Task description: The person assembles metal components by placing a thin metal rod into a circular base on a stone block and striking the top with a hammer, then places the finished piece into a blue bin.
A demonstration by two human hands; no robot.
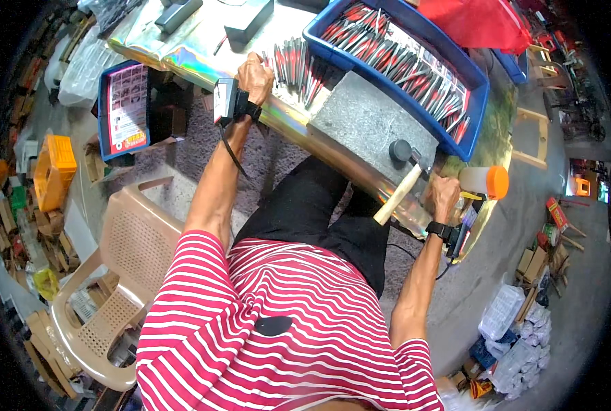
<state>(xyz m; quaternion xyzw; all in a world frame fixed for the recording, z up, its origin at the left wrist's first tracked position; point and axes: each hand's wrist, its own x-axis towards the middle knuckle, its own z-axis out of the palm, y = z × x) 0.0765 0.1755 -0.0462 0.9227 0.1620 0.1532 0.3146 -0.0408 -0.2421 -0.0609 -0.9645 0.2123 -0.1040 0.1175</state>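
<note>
From the head view, the only one I have, the relation I would judge by lies at the left hand: the row of slim red, black and silver pieces begins just to the right of its fingers, on the shiny-covered table. Each piece has its long axis running roughly away from the wearer, those at the right end leaning more, so I read the easiest line for the fingers as a sideways one, rightward across the row. The left hand is clearly the nearer one; its fingers look curled, but I cannot tell whether they pinch a piece or touch nothing but the table. Beyond the row and to its right, I see a blue tray heaped with more such pieces, and in front of that a grey block. The right hand is well apart from the row, past the block, just right of a hammer whose pale handle slants back toward the wearer and whose head lies by the block's right end. Its fingers are bent too; the back of the hand hides their tips, so I cannot say what, if anything, they grasp. An orange-capped bottle lies just beyond it to the right.
</note>
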